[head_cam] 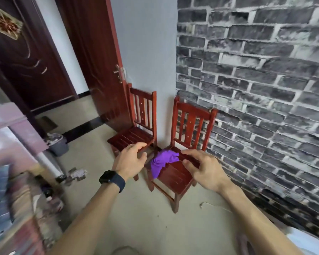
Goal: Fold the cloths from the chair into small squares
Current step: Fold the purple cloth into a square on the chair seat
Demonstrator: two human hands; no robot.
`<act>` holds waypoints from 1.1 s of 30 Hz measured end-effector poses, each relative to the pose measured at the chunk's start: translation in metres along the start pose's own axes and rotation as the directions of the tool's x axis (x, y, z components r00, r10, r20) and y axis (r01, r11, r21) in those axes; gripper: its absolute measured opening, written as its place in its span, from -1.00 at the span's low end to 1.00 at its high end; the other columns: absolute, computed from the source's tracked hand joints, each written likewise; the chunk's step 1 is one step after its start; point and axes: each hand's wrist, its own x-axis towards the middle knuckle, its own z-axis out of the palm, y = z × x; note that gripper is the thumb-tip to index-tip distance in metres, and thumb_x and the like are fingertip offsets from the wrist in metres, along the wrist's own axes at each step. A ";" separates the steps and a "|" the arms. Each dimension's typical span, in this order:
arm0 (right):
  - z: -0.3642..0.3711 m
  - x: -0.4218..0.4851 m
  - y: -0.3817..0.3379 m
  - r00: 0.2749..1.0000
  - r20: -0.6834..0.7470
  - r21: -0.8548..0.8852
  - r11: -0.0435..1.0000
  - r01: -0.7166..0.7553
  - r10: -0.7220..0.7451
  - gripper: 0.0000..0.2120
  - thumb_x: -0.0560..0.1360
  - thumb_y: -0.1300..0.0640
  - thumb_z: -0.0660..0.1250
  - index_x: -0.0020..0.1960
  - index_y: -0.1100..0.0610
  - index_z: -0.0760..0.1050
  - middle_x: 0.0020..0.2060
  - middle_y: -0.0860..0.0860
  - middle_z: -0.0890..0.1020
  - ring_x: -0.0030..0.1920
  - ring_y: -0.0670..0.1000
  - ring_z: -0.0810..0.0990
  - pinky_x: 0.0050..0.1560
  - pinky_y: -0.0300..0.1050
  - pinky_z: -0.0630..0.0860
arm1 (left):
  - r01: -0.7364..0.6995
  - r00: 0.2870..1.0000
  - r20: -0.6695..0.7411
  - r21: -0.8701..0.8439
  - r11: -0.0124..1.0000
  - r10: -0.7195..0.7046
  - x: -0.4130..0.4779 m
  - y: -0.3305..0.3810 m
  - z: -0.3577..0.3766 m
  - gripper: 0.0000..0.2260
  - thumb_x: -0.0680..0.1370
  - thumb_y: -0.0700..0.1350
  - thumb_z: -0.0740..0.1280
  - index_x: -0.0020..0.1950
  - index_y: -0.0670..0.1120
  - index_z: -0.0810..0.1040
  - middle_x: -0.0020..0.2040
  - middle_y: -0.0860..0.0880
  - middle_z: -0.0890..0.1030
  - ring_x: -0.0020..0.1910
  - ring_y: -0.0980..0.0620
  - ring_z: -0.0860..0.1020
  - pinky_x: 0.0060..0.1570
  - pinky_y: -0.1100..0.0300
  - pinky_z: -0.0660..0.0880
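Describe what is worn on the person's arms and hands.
Both forearms are bare, with no sleeves in view. At the wrist of the left hand sits a black rectangular watch on a dark blue strap. The right hand has no glove, watch or band. No rings show on either hand.

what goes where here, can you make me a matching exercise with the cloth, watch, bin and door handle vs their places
Things:
1 cloth
2 watch
3 bin
4 handle

Places:
a on the door
b on the right chair
c on the floor
d on the left wrist

Pairs: 1-b, 2-d, 3-c, 4-a
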 end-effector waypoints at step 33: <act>0.276 0.432 0.170 0.674 0.327 0.214 0.643 -0.736 0.663 -0.82 0.55 0.12 0.35 0.12 -0.08 0.57 -0.03 -0.12 0.68 0.05 -0.07 0.65 0.15 -0.20 0.47 | 0.141 0.806 0.571 0.073 0.987 -0.157 0.462 -0.248 0.173 -0.65 0.59 -0.01 0.22 0.38 0.05 0.45 0.24 -0.04 0.56 0.22 -0.06 0.52 0.20 -0.02 0.49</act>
